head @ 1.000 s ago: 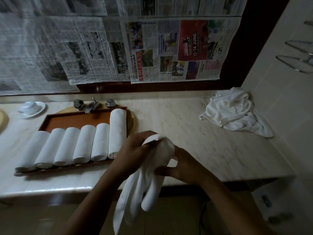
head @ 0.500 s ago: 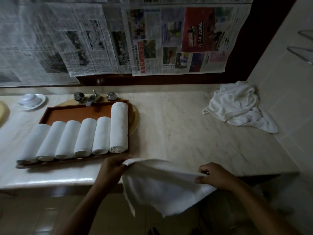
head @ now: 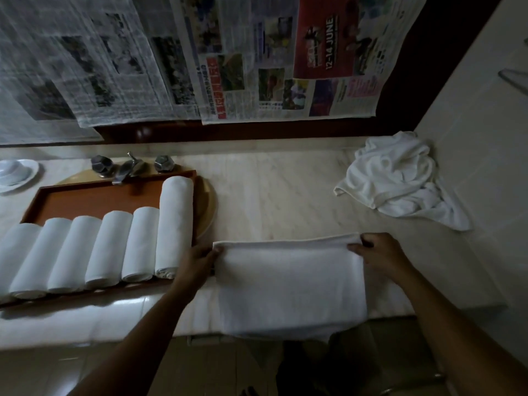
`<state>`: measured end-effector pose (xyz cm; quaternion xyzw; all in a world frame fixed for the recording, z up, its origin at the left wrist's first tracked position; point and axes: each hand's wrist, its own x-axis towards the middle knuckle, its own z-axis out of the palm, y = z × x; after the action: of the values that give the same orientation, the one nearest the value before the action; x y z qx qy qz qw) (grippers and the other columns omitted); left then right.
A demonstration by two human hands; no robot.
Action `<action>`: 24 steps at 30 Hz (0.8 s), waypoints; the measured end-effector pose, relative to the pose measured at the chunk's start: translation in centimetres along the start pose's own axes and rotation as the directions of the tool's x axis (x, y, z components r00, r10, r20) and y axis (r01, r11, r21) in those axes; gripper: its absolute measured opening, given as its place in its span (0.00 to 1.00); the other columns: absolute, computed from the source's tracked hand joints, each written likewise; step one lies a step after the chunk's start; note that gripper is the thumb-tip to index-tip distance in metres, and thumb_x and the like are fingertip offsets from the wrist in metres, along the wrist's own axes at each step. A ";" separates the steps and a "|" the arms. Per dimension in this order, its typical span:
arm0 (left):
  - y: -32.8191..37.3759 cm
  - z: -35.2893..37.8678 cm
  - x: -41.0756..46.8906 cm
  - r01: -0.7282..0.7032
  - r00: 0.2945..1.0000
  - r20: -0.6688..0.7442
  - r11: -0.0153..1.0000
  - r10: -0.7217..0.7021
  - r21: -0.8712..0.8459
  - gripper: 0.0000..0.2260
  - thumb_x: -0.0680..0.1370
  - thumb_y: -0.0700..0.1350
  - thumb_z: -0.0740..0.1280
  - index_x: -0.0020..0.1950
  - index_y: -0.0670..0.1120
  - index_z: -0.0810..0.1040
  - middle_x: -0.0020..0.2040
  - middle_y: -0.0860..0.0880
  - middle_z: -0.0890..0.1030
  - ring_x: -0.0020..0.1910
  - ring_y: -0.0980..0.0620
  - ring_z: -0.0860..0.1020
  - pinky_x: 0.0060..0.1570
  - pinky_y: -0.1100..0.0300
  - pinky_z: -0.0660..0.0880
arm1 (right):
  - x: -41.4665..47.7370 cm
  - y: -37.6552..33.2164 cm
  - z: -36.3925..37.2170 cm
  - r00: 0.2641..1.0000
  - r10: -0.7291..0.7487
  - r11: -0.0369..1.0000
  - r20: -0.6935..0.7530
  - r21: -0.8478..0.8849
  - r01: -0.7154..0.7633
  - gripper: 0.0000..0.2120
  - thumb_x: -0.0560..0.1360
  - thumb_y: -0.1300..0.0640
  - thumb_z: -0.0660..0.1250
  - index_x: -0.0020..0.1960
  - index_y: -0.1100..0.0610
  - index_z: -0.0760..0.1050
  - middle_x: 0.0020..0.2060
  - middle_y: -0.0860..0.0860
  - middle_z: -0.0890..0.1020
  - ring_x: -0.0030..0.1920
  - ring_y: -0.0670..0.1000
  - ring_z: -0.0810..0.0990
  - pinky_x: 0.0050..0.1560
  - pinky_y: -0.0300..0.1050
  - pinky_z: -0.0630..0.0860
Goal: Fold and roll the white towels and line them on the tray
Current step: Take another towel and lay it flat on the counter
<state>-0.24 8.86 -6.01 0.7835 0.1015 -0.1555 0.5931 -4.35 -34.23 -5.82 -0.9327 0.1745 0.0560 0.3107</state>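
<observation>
The left hand grips the far left corner of a flat, folded white cloth towel, with the fingers curled around the edge. The right hand pinches the far right corner of the same towel, the thumb lying on top of the cloth. Both hands grasp the towel, and it is stretched between them. It lies in the lower middle of the frame on a pale marble counter, and its near edge hangs a little over the front of the counter.

Just beside the left hand, in the left of the frame, a brown rectangular tray stands on the counter. Six white rolled towels lie in it side by side and touch each other. The roll at the right end is longer than the others and reaches nearly to the far wall of the tray.

Behind the tray there is a metal tap with two handles. At the left edge of the frame stands a white cup on a saucer. In the right of the frame, well apart from the hands, a crumpled heap of white towels lies in the corner of the counter. Sheets of newspaper cover the wall across the top.
</observation>
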 end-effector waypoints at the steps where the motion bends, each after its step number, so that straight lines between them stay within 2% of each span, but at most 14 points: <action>1: 1.2 0.2 1.1 -0.024 1.000 -0.015 0.999 0.024 0.023 0.08 0.83 0.45 0.67 0.51 0.42 0.83 0.42 0.46 0.81 0.41 0.47 0.79 0.35 0.61 0.77 | 1.3 -0.3 -0.2 1.000 -0.002 1.000 -0.016 -0.010 0.002 0.26 0.73 0.42 0.76 0.34 0.62 0.70 0.28 0.56 0.78 0.31 0.52 0.80 0.38 0.50 0.75; 4: 3.7 0.4 6.2 -0.083 0.995 -0.054 0.993 0.088 0.080 0.10 0.82 0.47 0.69 0.48 0.40 0.83 0.41 0.43 0.82 0.40 0.46 0.80 0.39 0.55 0.79 | 6.3 -1.3 -0.6 0.996 -0.047 0.999 -0.077 0.007 0.047 0.27 0.75 0.43 0.74 0.33 0.63 0.68 0.24 0.56 0.72 0.27 0.48 0.74 0.36 0.48 0.73; 7: 6.4 1.0 11.2 -0.108 0.986 -0.111 0.984 0.125 0.142 0.11 0.80 0.51 0.71 0.46 0.45 0.84 0.38 0.45 0.83 0.37 0.46 0.81 0.38 0.52 0.79 | 11.5 -2.9 -1.0 0.989 -0.080 0.997 -0.125 0.001 0.080 0.25 0.77 0.44 0.71 0.32 0.61 0.69 0.23 0.55 0.75 0.27 0.48 0.77 0.41 0.52 0.78; 10: 9.8 2.1 16.5 -0.135 0.971 -0.175 0.979 0.162 0.154 0.12 0.81 0.48 0.70 0.40 0.43 0.81 0.33 0.48 0.79 0.33 0.50 0.78 0.34 0.62 0.75 | 17.1 -4.9 -1.8 0.991 -0.044 0.997 -0.124 0.052 0.050 0.24 0.78 0.45 0.71 0.30 0.59 0.71 0.23 0.53 0.78 0.28 0.51 0.82 0.43 0.51 0.81; 11: 11.0 2.1 18.1 -0.139 0.967 -0.188 0.974 0.173 0.181 0.12 0.81 0.48 0.70 0.40 0.43 0.81 0.33 0.48 0.79 0.32 0.51 0.77 0.33 0.63 0.75 | 18.8 -5.9 -2.2 0.991 -0.037 0.997 -0.132 0.068 0.046 0.24 0.78 0.46 0.71 0.30 0.57 0.71 0.23 0.52 0.78 0.29 0.52 0.83 0.44 0.51 0.82; 14: 13.7 2.0 24.6 -0.131 0.956 -0.232 0.969 0.179 0.209 0.11 0.79 0.51 0.73 0.42 0.46 0.82 0.34 0.46 0.81 0.33 0.48 0.80 0.38 0.50 0.80 | 24.1 -9.0 -3.1 0.987 -0.031 0.992 -0.157 0.112 0.049 0.21 0.79 0.47 0.70 0.32 0.55 0.75 0.26 0.51 0.80 0.28 0.49 0.83 0.40 0.47 0.81; 16: 14.6 1.7 28.7 -0.113 0.943 -0.281 0.965 0.179 0.236 0.11 0.78 0.52 0.74 0.41 0.47 0.83 0.34 0.48 0.82 0.34 0.48 0.81 0.41 0.48 0.82 | 27.5 -10.5 -3.1 0.989 0.003 0.982 -0.151 0.186 0.026 0.17 0.80 0.49 0.70 0.35 0.55 0.76 0.29 0.51 0.82 0.27 0.45 0.83 0.37 0.43 0.79; 17: 15.0 1.9 30.4 -0.100 0.936 -0.306 0.966 0.173 0.239 0.10 0.77 0.53 0.74 0.43 0.47 0.83 0.36 0.49 0.83 0.36 0.48 0.82 0.44 0.47 0.83 | 29.3 -10.9 -2.8 0.987 0.019 0.974 -0.158 0.225 0.018 0.15 0.80 0.50 0.70 0.38 0.56 0.78 0.32 0.52 0.83 0.29 0.46 0.84 0.39 0.45 0.81; 19: 15.2 2.8 32.5 -0.083 0.922 -0.343 0.958 0.178 0.274 0.10 0.78 0.53 0.73 0.53 0.47 0.83 0.48 0.47 0.86 0.47 0.46 0.84 0.52 0.48 0.82 | 32.2 -11.0 -1.7 0.981 0.062 0.964 -0.185 0.267 -0.010 0.07 0.80 0.52 0.70 0.50 0.56 0.81 0.44 0.53 0.86 0.42 0.52 0.87 0.50 0.52 0.84; 21: 13.9 4.9 32.6 -0.079 0.894 -0.375 0.912 0.243 0.404 0.19 0.80 0.52 0.71 0.68 0.45 0.75 0.64 0.44 0.80 0.61 0.44 0.79 0.61 0.49 0.76 | 33.0 -10.2 0.7 0.974 0.051 0.984 -0.220 0.180 -0.011 0.17 0.79 0.55 0.71 0.66 0.58 0.76 0.60 0.56 0.82 0.59 0.58 0.82 0.63 0.52 0.77; 22: 12.9 6.3 31.8 -0.120 0.877 -0.361 0.873 0.316 0.472 0.23 0.81 0.52 0.70 0.73 0.44 0.71 0.70 0.43 0.76 0.66 0.43 0.76 0.65 0.47 0.74 | 32.3 -9.8 2.3 0.971 0.002 0.990 -0.237 0.135 0.031 0.23 0.79 0.56 0.71 0.71 0.59 0.71 0.66 0.58 0.78 0.65 0.58 0.77 0.67 0.49 0.73; 24: 10.3 9.9 29.9 -0.260 0.855 -0.231 0.768 0.465 0.586 0.26 0.83 0.53 0.65 0.77 0.43 0.66 0.75 0.42 0.71 0.73 0.42 0.70 0.72 0.45 0.68 | 30.2 -9.4 6.3 0.944 -0.204 0.974 -0.260 0.040 0.221 0.29 0.79 0.55 0.70 0.76 0.59 0.65 0.72 0.59 0.72 0.72 0.59 0.70 0.72 0.52 0.69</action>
<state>29.91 -4.24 -10.12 0.9360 0.0057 0.0894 0.3405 27.21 -32.20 -11.97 -0.9343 0.1132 -0.1038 0.3217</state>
